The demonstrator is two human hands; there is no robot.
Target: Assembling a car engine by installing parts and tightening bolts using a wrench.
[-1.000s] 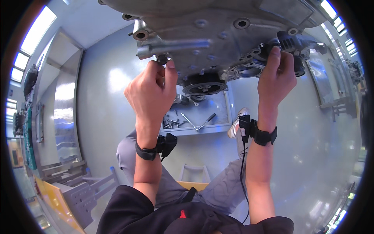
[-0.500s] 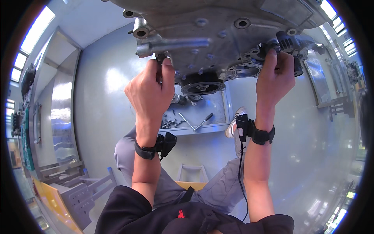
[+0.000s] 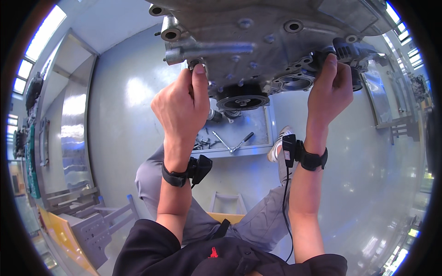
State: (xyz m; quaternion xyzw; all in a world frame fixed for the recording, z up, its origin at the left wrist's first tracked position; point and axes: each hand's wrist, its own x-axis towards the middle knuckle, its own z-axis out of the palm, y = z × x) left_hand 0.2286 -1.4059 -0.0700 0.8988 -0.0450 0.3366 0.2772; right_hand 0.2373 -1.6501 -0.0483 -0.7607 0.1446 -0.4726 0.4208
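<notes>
A large grey metal engine block (image 3: 221, 41) fills the top of the view. My left hand (image 3: 180, 103) is closed at its lower left corner, thumb and fingers pinching a small dark bolt (image 3: 194, 62) against a hole there. Over on the lower right side of the block, my right hand (image 3: 329, 89) is also closed, its thumb pressed on a dark round part whose kind I cannot make out. The fingertips hide most of it. Between the hands a black pulley (image 3: 242, 101) sticks out from the underside, beside a round metal opening (image 3: 295, 82).
Below the block stands a grey tray (image 3: 258, 151) with a ratchet wrench (image 3: 241, 142), a second metal tool and several loose bolts (image 3: 201, 143). A black ribbed unit (image 3: 352, 49) is mounted at the block's right. A grey metal frame (image 3: 108, 225) stands at lower left.
The block and both hands have shifted slightly right in view. The dark bolt in my left fingers now sits closer against the block. My right hand keeps its pinch.
</notes>
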